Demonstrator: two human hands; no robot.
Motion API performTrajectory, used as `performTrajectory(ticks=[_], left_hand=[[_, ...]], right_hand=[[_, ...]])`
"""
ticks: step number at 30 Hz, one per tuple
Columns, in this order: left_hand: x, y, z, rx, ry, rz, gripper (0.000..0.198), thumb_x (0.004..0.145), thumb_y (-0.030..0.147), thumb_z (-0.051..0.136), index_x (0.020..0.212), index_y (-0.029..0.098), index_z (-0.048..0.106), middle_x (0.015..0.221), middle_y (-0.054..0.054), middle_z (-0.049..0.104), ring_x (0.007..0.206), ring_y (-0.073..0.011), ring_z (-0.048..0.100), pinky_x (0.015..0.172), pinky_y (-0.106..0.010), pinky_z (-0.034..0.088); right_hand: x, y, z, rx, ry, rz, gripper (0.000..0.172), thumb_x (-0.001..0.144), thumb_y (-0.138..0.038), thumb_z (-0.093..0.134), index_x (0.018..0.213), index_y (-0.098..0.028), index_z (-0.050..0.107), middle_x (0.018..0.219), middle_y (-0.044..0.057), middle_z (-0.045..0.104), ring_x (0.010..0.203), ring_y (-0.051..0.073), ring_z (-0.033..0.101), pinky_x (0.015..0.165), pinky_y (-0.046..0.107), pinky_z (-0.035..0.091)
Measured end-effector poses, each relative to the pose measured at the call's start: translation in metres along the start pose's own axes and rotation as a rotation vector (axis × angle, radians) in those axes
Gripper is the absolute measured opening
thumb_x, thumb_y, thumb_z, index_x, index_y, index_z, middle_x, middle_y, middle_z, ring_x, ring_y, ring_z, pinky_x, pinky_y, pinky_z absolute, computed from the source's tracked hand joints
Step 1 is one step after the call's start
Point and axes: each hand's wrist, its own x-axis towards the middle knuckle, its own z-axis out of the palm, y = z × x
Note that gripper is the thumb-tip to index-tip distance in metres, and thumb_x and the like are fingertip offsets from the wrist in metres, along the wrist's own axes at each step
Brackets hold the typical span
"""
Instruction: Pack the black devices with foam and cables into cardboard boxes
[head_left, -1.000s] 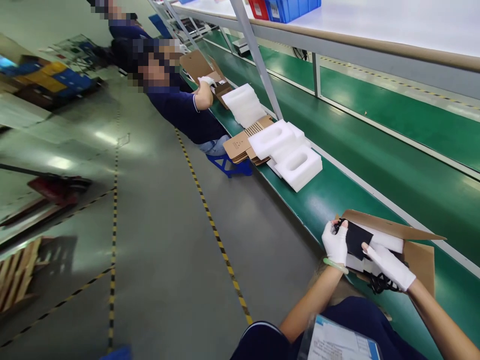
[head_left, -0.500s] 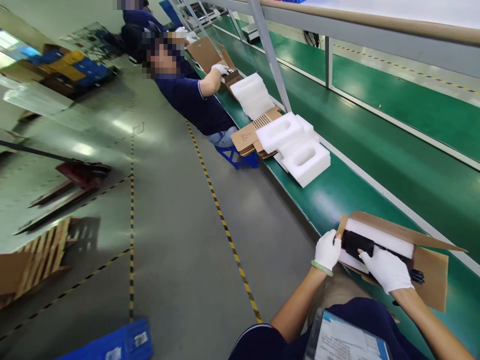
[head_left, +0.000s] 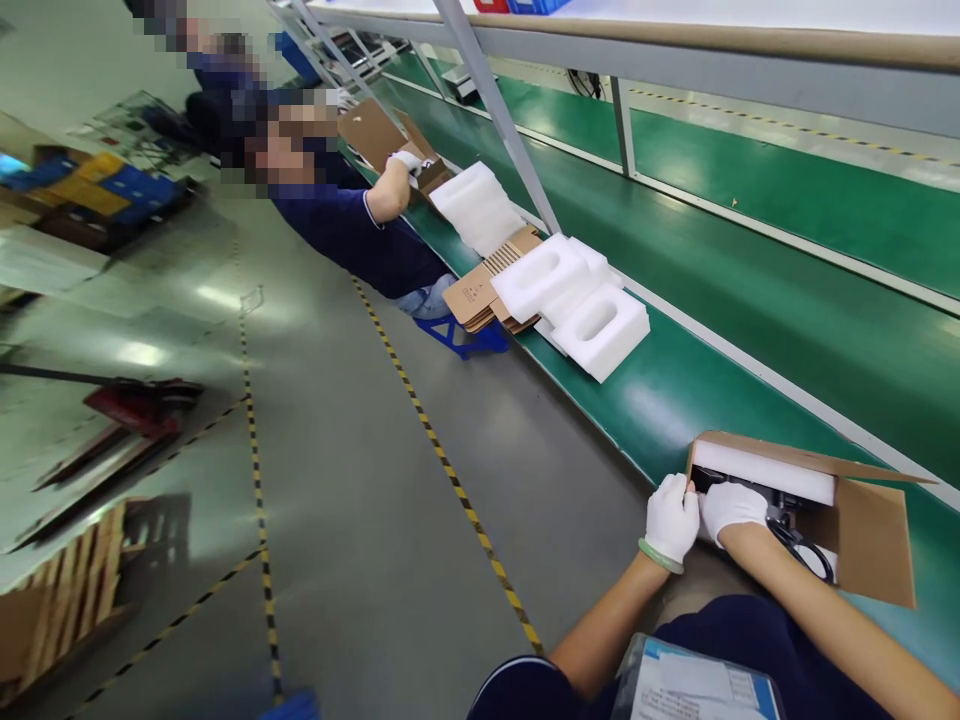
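An open cardboard box [head_left: 874,540] lies on the green bench in front of me, its flaps spread. My left hand [head_left: 673,520], in a white glove, is closed on the box's left end wall. My right hand [head_left: 735,510], also gloved, reaches into the box's left part, its fingertips hidden inside. Beneath and beside it lies a black device [head_left: 784,503], partly covered by the hand. A looped black cable [head_left: 816,562] rests in the right half of the box. White foam [head_left: 765,470] lines the far side.
White foam inserts [head_left: 592,310] and flattened cardboard boxes [head_left: 480,290] lie farther along the green bench [head_left: 652,420]. A co-worker [head_left: 337,225] sits beyond, with a gloved hand at another box [head_left: 371,135]. A metal post [head_left: 502,115] rises behind the foam. A blue stool [head_left: 465,338] stands beside the bench.
My right hand has moved left and deeper into the box. The black device now sits lower, and the cable loop shows at the right. My left hand remains at the box's left end.
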Motion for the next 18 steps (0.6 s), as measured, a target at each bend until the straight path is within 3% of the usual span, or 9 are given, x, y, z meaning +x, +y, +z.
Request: performTrajectory(ticks=[3, 7, 10, 13, 18], left_hand=[[-0.001, -0.002, 0.0, -0.001, -0.016, 0.009, 0.023, 0.093, 0.021, 0.038, 0.073, 0.02, 0.049, 0.078, -0.006, 0.057, 0.074, -0.0198, 0.055, 0.068, -0.031, 0.04], [0.0, -0.006, -0.005, 0.002, -0.021, 0.014, 0.023, 0.092, 0.02, 0.037, 0.072, 0.019, 0.048, 0.077, -0.005, 0.057, 0.074, -0.0184, 0.054, 0.069, -0.03, 0.039], [0.001, -0.01, -0.008, -0.018, -0.01, 0.002, 0.025, 0.093, 0.019, 0.035, 0.071, 0.019, 0.048, 0.075, -0.004, 0.056, 0.07, -0.0169, 0.053, 0.066, -0.029, 0.037], [0.001, -0.011, -0.008, -0.033, -0.012, 0.006, 0.025, 0.093, 0.02, 0.036, 0.071, 0.019, 0.048, 0.075, -0.004, 0.056, 0.07, -0.0163, 0.052, 0.067, -0.028, 0.037], [-0.001, -0.015, -0.006, -0.025, -0.021, -0.009, 0.023, 0.092, 0.02, 0.038, 0.073, 0.018, 0.051, 0.076, -0.004, 0.057, 0.072, -0.0167, 0.053, 0.069, -0.028, 0.039]], right_hand=[[0.012, -0.014, 0.0, 0.004, 0.017, -0.004, 0.028, 0.086, -0.024, 0.052, 0.095, -0.006, 0.072, 0.099, 0.026, 0.068, 0.096, 0.037, 0.066, 0.075, 0.047, 0.05], [0.006, -0.008, 0.003, 0.027, 0.103, -0.018, 0.034, 0.089, -0.033, 0.051, 0.094, -0.005, 0.07, 0.096, 0.025, 0.067, 0.093, 0.036, 0.066, 0.076, 0.047, 0.049], [-0.011, 0.004, 0.016, -0.113, 0.369, -0.122, 0.033, 0.089, -0.024, 0.05, 0.108, -0.001, 0.063, 0.098, 0.026, 0.065, 0.091, 0.035, 0.065, 0.077, 0.046, 0.046], [-0.021, 0.007, 0.032, -0.299, 0.571, -0.272, 0.03, 0.088, -0.004, 0.035, 0.1, -0.002, 0.063, 0.084, 0.022, 0.064, 0.077, 0.03, 0.067, 0.067, 0.041, 0.046], [-0.01, -0.003, 0.045, -0.323, 0.57, -0.339, 0.033, 0.09, -0.005, 0.027, 0.088, -0.004, 0.06, 0.075, 0.02, 0.062, 0.069, 0.029, 0.066, 0.055, 0.035, 0.045]])
